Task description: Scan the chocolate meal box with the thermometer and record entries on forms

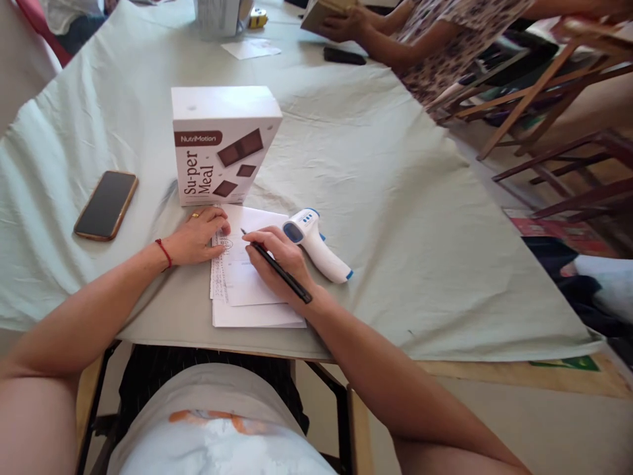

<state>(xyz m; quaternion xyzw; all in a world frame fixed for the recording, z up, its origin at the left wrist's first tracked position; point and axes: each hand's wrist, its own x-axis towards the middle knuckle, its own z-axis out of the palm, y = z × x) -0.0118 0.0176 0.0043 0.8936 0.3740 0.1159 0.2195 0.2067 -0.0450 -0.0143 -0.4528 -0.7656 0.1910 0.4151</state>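
My right hand [279,257] grips a black pen [283,272], its tip over white sheets of paper [257,315]. Handwriting and a circled mark show along the left side of the top sheet. Resting on that left edge is my left hand [200,237], fingers stretched out and holding nothing. A white and blue infrared thermometer [319,244] lies just right of my right hand. Behind the paper stands a white box [222,152] with brown chocolate pictures and the words "Su-per Meal".
A phone [106,204] lies left of my left hand on the pale green tablecloth [410,264]. At the far side are a container [217,16], a yellow tape measure [258,18], a paper slip [251,48] and a black case [345,56]. Another person's hands [346,25] hold a book-like object [324,13].
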